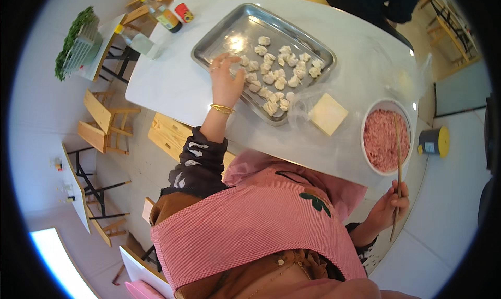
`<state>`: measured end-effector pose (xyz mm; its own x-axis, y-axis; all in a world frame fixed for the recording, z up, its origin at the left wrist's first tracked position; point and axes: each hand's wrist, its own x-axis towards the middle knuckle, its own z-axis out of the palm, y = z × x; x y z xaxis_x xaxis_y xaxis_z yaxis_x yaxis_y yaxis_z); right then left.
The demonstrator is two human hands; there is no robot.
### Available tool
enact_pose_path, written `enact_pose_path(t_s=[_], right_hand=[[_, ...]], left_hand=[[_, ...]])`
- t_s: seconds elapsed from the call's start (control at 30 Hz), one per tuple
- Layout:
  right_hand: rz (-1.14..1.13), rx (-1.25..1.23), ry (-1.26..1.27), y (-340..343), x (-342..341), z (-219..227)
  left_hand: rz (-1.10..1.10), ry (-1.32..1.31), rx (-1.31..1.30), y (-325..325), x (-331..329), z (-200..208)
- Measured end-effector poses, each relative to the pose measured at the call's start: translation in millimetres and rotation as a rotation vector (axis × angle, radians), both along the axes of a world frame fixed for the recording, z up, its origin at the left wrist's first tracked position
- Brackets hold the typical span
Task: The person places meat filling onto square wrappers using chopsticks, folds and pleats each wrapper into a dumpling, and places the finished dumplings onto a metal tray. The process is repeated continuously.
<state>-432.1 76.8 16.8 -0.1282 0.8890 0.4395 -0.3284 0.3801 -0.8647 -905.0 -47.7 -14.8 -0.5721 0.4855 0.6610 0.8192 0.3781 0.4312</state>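
Apron (245,220), dumplings (280,83) beside left hand (226,82)

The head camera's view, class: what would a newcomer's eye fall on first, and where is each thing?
Probably the metal tray at upper centre, dotted with pale dumplings, with the left hand at its left side. Next, the pink minced meat in a white bowl at right, a thin stick in the right hand slanting across it. Below, the pink checked apron fills the lower middle.
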Motion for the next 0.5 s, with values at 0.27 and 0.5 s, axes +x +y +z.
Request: enact_pose_path(t_s=[0.27,0.5], right_hand=[[-0.037,-0.007,-0.006,-7,-10,10],[-0.126,-0.099,-0.064,-16,-7,22]], left_hand=[[-0.630,-0.113,-0.017,31,116,17],[-0.561,-0.170,-0.305,70,157,16]])
